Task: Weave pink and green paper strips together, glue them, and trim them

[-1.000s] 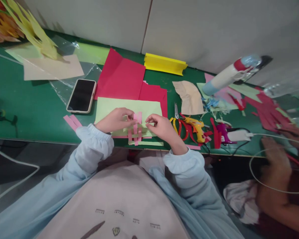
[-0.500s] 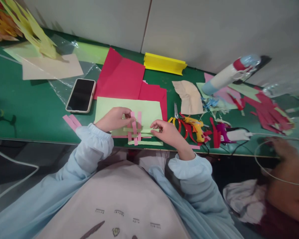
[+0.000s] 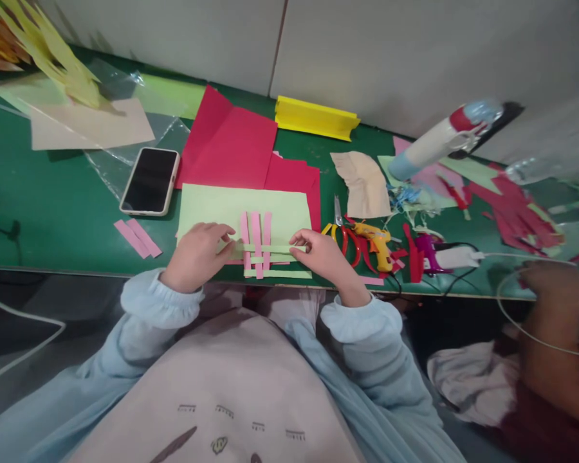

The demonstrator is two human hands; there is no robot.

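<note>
Three pink paper strips (image 3: 255, 235) lie side by side, woven with light green strips (image 3: 270, 248), on a light green sheet (image 3: 222, 202) near the green table's front edge. My left hand (image 3: 197, 254) rests on the left end of the weave, fingers curled and pressing the green strip. My right hand (image 3: 321, 254) pinches the right end of the same green strip between thumb and forefinger. Another green strip (image 3: 284, 274) lies along the bottom of the weave.
A phone (image 3: 149, 181) lies left of the sheet, with two loose pink strips (image 3: 137, 238) below it. Red paper (image 3: 236, 151) and a yellow folded piece (image 3: 316, 119) lie behind. Scissors (image 3: 340, 228), a glue gun (image 3: 376, 244) and scraps lie right. Another person's arm (image 3: 554, 347) is at far right.
My left hand has slid down and left off the pink strips, which now lie flat and uncovered. My right hand now holds the green cross strip's right end.
</note>
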